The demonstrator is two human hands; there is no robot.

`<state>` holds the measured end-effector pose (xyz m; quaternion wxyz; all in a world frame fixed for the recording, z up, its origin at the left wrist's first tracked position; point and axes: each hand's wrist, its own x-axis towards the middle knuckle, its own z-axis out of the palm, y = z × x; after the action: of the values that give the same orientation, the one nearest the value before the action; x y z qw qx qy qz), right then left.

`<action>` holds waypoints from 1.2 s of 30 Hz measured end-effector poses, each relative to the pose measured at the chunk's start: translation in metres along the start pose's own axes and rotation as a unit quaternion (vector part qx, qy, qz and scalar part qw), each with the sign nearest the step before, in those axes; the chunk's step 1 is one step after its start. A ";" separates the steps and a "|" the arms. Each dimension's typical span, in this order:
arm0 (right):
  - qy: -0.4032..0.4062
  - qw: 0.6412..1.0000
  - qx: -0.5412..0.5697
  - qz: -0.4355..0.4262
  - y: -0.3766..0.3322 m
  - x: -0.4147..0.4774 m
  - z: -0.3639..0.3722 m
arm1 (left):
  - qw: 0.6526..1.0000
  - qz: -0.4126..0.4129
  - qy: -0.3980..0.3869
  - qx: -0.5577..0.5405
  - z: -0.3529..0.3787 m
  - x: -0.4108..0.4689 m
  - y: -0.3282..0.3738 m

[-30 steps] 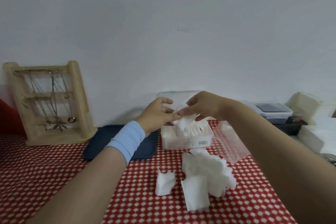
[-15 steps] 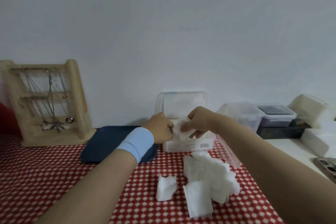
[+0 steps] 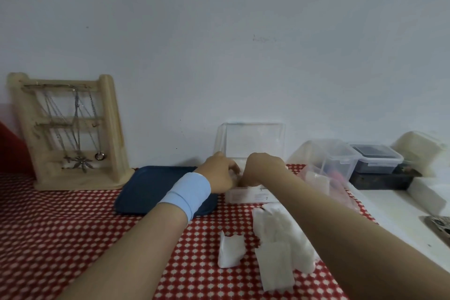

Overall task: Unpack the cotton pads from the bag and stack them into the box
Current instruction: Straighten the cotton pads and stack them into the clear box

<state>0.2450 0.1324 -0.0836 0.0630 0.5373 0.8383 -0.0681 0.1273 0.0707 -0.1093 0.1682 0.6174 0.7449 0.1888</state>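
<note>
A small clear box (image 3: 250, 197) stands on the red checked cloth with its lid (image 3: 253, 141) upright behind it. Both my hands are down in the box's opening, side by side. My left hand (image 3: 219, 173), with a light blue wristband, and my right hand (image 3: 263, 168) curl their fingers onto a bunch of white cotton pads (image 3: 235, 176) between them; the fingertips are hidden. A loose pile of cotton pads (image 3: 280, 231) lies in front of the box, with a single pad (image 3: 230, 248) to its left. The clear plastic bag (image 3: 323, 184) lies right of the box.
A dark blue tray (image 3: 151, 190) sits left of the box. A wooden jewelry stand (image 3: 70, 134) leans at the back left. Clear lidded containers (image 3: 341, 161) and a dark one (image 3: 376, 158) stand at the right. A phone (image 3: 440, 225) lies at the right edge.
Both hands, holding the pads, have come down from above the box into its opening. The view has tilted up a little.
</note>
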 end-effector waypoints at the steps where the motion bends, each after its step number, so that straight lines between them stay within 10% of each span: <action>1: -0.042 0.999 0.029 -0.001 0.002 -0.002 -0.005 | 1.000 0.007 0.004 -0.002 0.000 -0.001 -0.002; 11: -0.122 0.977 0.177 0.008 0.002 -0.013 -0.016 | 0.998 0.043 0.036 -0.003 0.005 -0.015 -0.006; 17: -0.083 0.971 0.224 -0.017 0.015 -0.016 -0.004 | 0.988 0.068 -0.105 0.086 0.020 -0.022 0.008; 21: 0.089 0.979 0.164 -0.080 0.033 -0.035 -0.007 | 0.998 0.055 0.010 -0.008 0.005 -0.041 0.013; 24: 0.056 0.962 0.199 -0.178 0.031 -0.067 -0.014 | 0.992 0.053 0.110 -0.013 -0.004 -0.063 0.010; 30: -0.088 0.975 0.000 -0.202 0.006 -0.083 0.030 | 0.985 -0.109 -0.125 0.043 0.011 -0.111 0.007; 36: -0.090 0.972 0.022 -0.214 0.002 -0.092 0.048 | 0.990 -0.095 -0.104 0.019 0.022 -0.126 -0.003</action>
<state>0.2862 0.0421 -0.1141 0.1103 0.3379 0.9232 -0.1460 0.1580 -0.0522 -0.1283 0.2502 0.5635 0.7819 0.0924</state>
